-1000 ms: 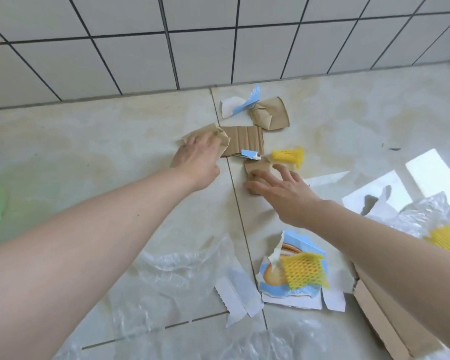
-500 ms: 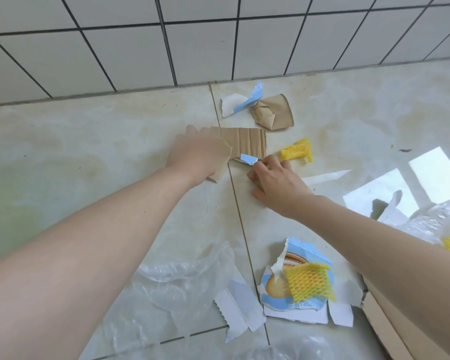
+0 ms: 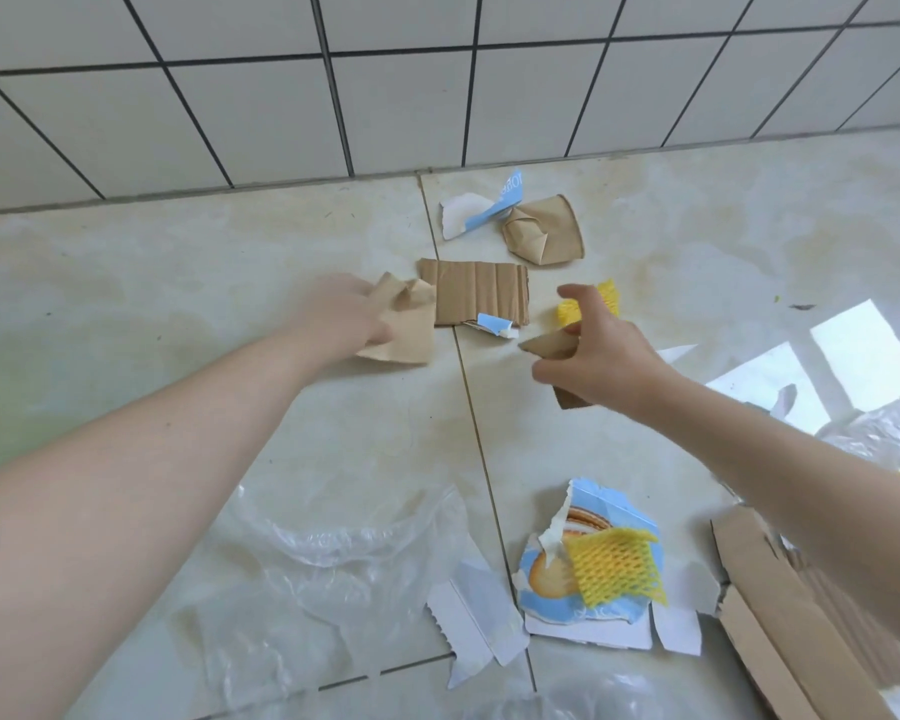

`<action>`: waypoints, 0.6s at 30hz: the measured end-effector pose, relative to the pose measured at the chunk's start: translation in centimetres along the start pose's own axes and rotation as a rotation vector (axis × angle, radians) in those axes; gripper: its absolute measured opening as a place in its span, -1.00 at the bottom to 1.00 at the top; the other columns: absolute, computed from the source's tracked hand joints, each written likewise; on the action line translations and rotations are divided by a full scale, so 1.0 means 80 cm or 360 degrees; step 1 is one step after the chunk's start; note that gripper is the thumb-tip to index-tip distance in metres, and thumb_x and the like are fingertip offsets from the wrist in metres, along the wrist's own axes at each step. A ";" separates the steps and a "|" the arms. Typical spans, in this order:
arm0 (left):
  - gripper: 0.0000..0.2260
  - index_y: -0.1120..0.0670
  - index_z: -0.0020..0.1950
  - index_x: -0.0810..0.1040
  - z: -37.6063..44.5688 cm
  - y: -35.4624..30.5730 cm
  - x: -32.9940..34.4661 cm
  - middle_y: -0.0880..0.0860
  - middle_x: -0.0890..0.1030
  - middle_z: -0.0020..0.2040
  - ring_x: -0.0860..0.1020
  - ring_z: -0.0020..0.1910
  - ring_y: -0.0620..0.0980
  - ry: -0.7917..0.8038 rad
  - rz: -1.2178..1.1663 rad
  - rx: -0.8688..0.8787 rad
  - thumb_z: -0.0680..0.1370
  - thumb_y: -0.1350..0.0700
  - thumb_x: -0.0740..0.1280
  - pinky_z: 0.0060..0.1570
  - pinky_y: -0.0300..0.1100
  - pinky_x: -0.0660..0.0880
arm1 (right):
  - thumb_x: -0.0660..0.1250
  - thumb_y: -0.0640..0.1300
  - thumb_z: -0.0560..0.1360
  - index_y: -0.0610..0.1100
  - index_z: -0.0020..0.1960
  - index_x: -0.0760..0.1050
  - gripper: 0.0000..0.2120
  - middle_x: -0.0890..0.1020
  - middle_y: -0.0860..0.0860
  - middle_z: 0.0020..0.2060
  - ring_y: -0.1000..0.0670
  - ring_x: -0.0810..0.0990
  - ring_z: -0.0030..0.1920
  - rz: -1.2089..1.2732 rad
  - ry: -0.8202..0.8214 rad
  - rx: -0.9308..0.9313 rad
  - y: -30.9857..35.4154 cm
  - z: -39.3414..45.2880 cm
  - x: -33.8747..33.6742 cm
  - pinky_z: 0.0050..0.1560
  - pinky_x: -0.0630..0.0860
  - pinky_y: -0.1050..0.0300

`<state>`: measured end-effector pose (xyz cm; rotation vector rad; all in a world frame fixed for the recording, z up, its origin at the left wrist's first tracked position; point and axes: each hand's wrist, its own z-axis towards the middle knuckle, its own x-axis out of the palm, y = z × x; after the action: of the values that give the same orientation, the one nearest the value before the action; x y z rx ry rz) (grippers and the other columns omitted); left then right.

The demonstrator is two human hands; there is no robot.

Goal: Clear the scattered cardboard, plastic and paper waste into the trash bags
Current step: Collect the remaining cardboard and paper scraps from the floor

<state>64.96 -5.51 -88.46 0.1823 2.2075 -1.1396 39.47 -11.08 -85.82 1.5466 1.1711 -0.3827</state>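
Cardboard scraps on floor near wall: left hand [image 3: 344, 317] grips crumpled piece [image 3: 404, 324], right hand [image 3: 601, 356] pinches small bit [image 3: 549, 345], index finger out. Imo grab yellow net [image 3: 588, 306] too b4 bagging.

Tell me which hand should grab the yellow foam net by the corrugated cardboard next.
Right. The right hand hovers beside the yellow foam net, index finger free, though it holds a cardboard scrap. The left hand grips crumpled brown paper farther away.

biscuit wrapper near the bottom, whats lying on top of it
A yellow foam fruit net lies across the torn biscuit wrapper, covering its lower right part. The print beneath the net is hidden; only part of the biscuit picture shows.
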 end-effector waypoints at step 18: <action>-0.76 0.16 0.03 0.59 0.074 -0.123 0.059 0.09 0.46 0.33 0.39 0.33 0.09 0.0138 0.0440 0.0460 0.44 0.05 0.40 0.07 -0.19 0.36 | 0.46 0.21 0.30 -0.13 0.29 0.31 -0.28 0.39 -0.15 0.23 -0.19 0.32 0.26 -0.0118 -0.0339 0.0328 0.038 0.164 -0.038 0.10 0.31 0.04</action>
<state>60.15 -16.89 -87.02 0.6490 2.0027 -1.3051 44.94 -23.75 -86.32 1.5968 1.0492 -0.7185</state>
